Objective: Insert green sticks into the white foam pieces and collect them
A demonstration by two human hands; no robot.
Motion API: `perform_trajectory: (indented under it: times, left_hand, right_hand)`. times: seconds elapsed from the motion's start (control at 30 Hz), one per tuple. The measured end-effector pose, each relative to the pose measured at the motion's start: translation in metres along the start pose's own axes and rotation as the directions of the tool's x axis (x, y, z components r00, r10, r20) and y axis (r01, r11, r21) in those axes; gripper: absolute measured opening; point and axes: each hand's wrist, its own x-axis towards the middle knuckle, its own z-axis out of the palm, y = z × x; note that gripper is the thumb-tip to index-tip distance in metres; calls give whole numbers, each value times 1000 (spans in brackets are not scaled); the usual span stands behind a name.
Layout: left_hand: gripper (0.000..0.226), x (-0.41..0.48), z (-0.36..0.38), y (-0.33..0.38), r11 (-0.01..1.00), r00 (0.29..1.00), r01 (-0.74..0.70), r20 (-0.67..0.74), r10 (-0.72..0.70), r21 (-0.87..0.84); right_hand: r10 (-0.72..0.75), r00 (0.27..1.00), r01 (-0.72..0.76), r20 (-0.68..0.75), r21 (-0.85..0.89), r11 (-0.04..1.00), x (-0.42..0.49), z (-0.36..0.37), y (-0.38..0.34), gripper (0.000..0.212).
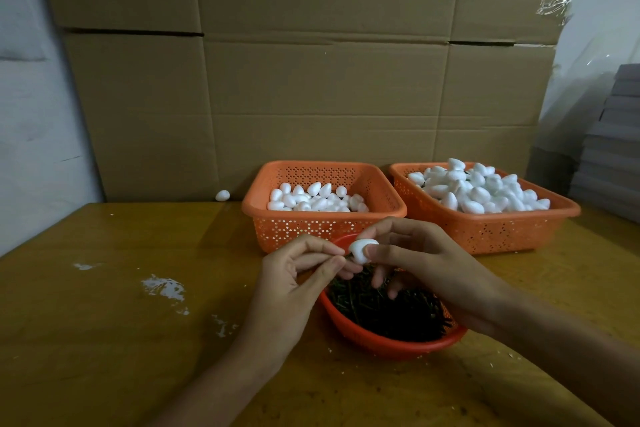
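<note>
My right hand (419, 263) pinches a white egg-shaped foam piece (360, 248) between thumb and fingers. My left hand (298, 274) pinches a thin green stick right at the foam's left end; the stick is almost fully hidden by my fingertips. Both hands hover over a round red bowl (391, 340) filled with dark green sticks (391, 308). Behind it, an orange basket (322, 218) holds several loose foam pieces (315, 199). A second orange basket (485, 229) to the right is heaped with foam pieces (478, 189).
One stray foam piece (222, 195) lies at the back of the wooden table (121, 340) against the cardboard wall (311, 62). White crumbs (162, 288) are scattered left of my hands. A grey stack (613, 149) stands at the far right.
</note>
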Motion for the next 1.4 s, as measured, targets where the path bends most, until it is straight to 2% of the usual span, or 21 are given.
perform_trajectory:
  times: [0.57, 0.67, 0.77, 0.83, 0.9, 0.97, 1.07, 1.2, 1.27, 1.33, 1.4]
  left_hand:
    - [4, -1, -1, -3, 996, 1000, -12, 9, 11, 83]
    - [13, -2, 1, -1, 996, 1000, -7, 6, 7, 87]
    - [33, -3, 3, -1, 996, 1000, 1, 9, -2, 93]
    - [34, -3, 4, -2, 988, 1000, -26, 1, 26, 150]
    - [30, -4, 4, -3, 979, 998, -53, -8, 56, 195]
    - [24, -3, 3, -3, 980, 998, -60, -7, 62, 192]
    - [16, -3, 4, -3, 980, 998, -61, 17, 59, 189]
    - [12, -4, 4, -2, 977, 997, -76, 39, 69, 202]
    - [12, -5, 4, -2, 975, 996, -79, 47, 71, 206]
    - [11, -5, 4, -1, 974, 996, -78, 55, 68, 213]
    - [11, -5, 3, -1, 974, 996, -74, 57, 63, 215]
  right_hand:
    - [-94, 995, 95, 13, -97, 991, 1, -2, 4, 21]
    - [-98, 995, 98, -4, -85, 992, 1, 0, 5, 23]
    - [-152, 985, 147, -88, -59, 987, 0, -1, 2, 26]
    - [-201, 964, 190, -174, -81, 979, 2, -10, -3, 29]
    - [-259, 918, 225, -302, -145, 964, 7, -27, -6, 29]
    - [-326, 832, 236, -449, -246, 940, 12, -51, -9, 33]
    - [-414, 716, 183, -561, -421, 888, 15, -93, -3, 35]
    - [-446, 605, -25, -660, -575, 818, 13, -138, 18, 27]
    - [-423, 599, -131, -680, -604, 786, 13, -149, 26, 26]
    - [-387, 637, -208, -666, -632, 746, 14, -156, 30, 29]
    - [-362, 688, -225, -630, -659, 718, 15, -159, 31, 34]
